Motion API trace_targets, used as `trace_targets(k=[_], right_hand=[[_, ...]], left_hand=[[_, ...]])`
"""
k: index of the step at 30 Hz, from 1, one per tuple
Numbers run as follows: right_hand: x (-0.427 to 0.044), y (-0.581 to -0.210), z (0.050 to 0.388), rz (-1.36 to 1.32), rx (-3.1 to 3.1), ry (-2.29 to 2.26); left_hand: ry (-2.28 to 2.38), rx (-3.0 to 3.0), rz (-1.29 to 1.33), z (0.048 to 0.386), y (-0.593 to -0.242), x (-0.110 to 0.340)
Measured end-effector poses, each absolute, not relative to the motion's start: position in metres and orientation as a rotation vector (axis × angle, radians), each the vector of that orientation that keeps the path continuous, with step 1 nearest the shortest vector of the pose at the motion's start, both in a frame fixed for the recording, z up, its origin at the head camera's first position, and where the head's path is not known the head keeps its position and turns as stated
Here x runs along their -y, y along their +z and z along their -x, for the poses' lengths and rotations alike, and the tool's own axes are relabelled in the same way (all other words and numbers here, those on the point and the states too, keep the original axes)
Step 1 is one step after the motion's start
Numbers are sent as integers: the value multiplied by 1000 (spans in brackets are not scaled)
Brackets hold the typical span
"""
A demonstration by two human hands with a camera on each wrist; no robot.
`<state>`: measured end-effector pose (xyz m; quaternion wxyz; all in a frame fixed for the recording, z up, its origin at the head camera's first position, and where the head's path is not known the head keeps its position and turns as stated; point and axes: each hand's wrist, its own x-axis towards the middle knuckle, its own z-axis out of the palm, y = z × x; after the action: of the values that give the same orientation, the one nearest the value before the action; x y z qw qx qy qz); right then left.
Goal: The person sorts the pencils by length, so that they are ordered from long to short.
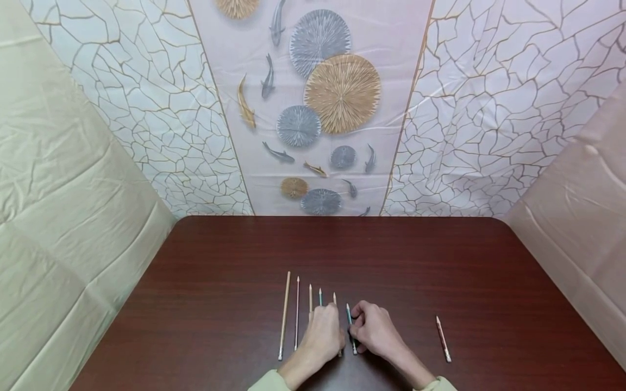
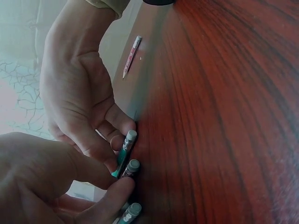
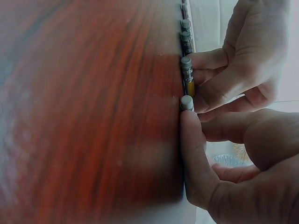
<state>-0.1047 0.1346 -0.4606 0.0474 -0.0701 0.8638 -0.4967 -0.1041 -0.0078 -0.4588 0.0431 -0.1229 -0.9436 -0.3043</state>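
My left hand [image 1: 323,334] pinches a yellow pencil [image 3: 190,87] near its eraser end; in the head view the hand covers its middle. Just right of it, a teal pencil [image 1: 348,313] lies on the table between the thumb and fingers of my right hand [image 1: 375,328], its white eraser [image 2: 131,134] toward me. Further left, pencils lie side by side with points away from me: another teal pencil [image 1: 320,294], a light wooden pencil [image 1: 310,296] partly under the left hand, a pink-red pencil [image 1: 297,309] and a long natural-wood pencil [image 1: 285,317].
A short pink-and-white pencil [image 1: 442,338] lies apart on the right of the dark reddish-brown table [image 1: 220,260]. Behind the table hangs a patterned cloth [image 1: 318,163], and pale cloths [image 1: 73,228] border the sides.
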Motion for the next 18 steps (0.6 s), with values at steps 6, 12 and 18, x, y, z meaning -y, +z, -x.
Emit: trace_targets(k=[6,12,18], right_hand=[[-135,-460,104,192,-2612,-1536],[-135,-461,104,192,-2619,-1541],[-135,-462,104,201,-2621,-1539]], left_hand=[[-922,2869,369,104,-459,9],[-959,2849,370,103,-459,9],[-938,2833,353,103,-459,9]])
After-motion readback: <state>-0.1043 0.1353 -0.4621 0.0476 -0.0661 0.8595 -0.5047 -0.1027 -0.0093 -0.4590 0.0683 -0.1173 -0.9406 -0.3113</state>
